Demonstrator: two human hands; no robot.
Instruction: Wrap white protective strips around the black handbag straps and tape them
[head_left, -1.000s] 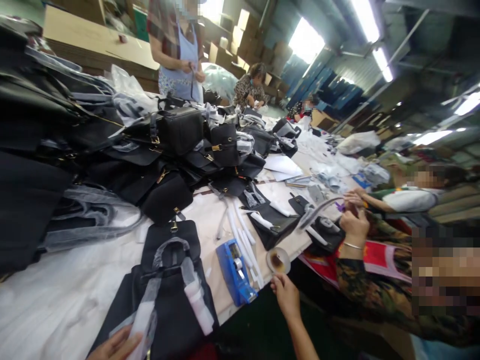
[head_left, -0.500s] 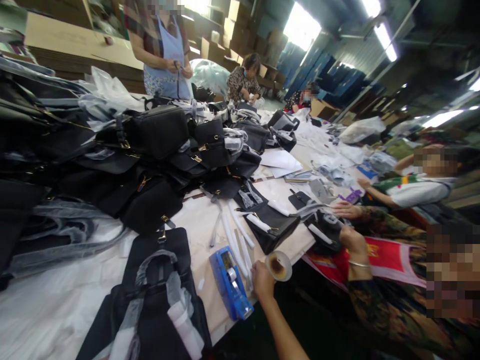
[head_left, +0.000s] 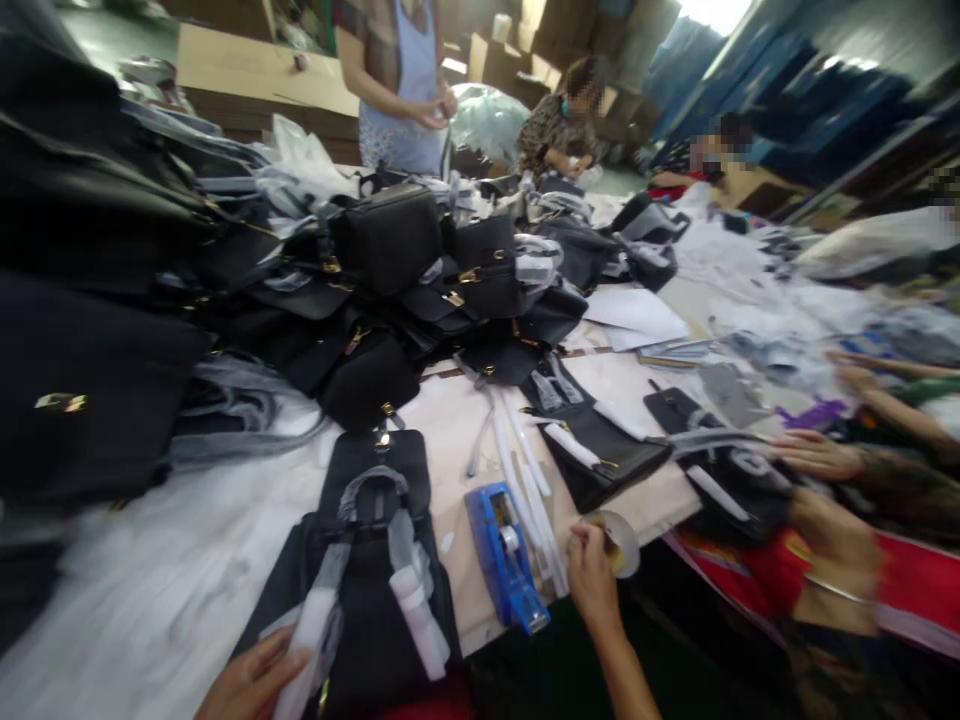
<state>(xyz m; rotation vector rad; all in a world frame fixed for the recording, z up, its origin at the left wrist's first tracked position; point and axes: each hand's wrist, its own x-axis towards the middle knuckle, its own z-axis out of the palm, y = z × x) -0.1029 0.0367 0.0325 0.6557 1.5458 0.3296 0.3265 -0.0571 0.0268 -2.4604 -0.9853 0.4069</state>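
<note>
A black backpack (head_left: 375, 590) lies before me, its handle and straps wrapped in clear film and white foam. My left hand (head_left: 259, 675) is at the lower left, fingers closed around the white-wrapped strap (head_left: 306, 640). My right hand (head_left: 592, 570) is at the table edge with its fingers curled together. Right beside those fingers is a round, pale, dish-like thing (head_left: 626, 548) with a brown middle; the hand partly covers it, and whether it is gripped is unclear. Between my hands stands a blue tape dispenser (head_left: 504, 560). White strips (head_left: 529, 470) lie behind it.
Black bags (head_left: 390, 240) are heaped at the left and back. Another black bag (head_left: 600, 465) lies right of the strips. A co-worker's hands (head_left: 832, 500) handle a small black bag (head_left: 731, 490) at the right. Papers (head_left: 637, 320) lie farther back; other people stand across the table.
My left hand has come into view and taken hold of the wrapped strap. The view has swung left, so things appear farther right. My right hand stays beside the round thing.
</note>
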